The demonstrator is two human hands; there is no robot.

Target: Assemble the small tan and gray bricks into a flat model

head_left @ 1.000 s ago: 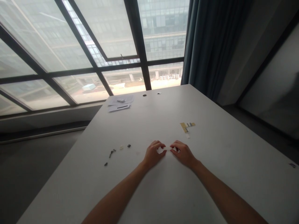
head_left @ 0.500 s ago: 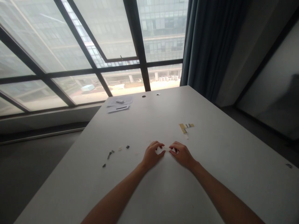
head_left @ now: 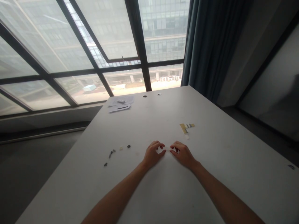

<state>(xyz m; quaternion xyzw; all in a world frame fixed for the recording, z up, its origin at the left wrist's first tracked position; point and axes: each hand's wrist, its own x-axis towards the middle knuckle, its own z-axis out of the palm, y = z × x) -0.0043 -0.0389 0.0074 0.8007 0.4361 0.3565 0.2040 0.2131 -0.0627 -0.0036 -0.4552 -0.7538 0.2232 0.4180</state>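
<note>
Between my two hands is a small whitish piece [head_left: 167, 148], too small for its exact kind to show. My left hand [head_left: 153, 153] pinches its left end with thumb and fingertips. On the other end, my right hand [head_left: 182, 153] is closed in a similar pinch. Just beyond my right hand lies a flat L-shaped group of yellow, grey and white pieces [head_left: 183, 128]. To the left of my left hand, small dark pieces [head_left: 129, 146] and a cream piece [head_left: 121, 148] are scattered on the white table [head_left: 149, 124].
Papers [head_left: 119, 108] with a small light object [head_left: 121, 101] on top lie at the far left corner. Two round holes [head_left: 144, 96] are set near the far edge. A dark item [head_left: 291, 167] rests at the right edge. Windows and a blue curtain [head_left: 207, 49] stand behind.
The view has shifted slightly, so the table things appear a little further right. Both hands keep nearly the same pose around the whitish piece.
</note>
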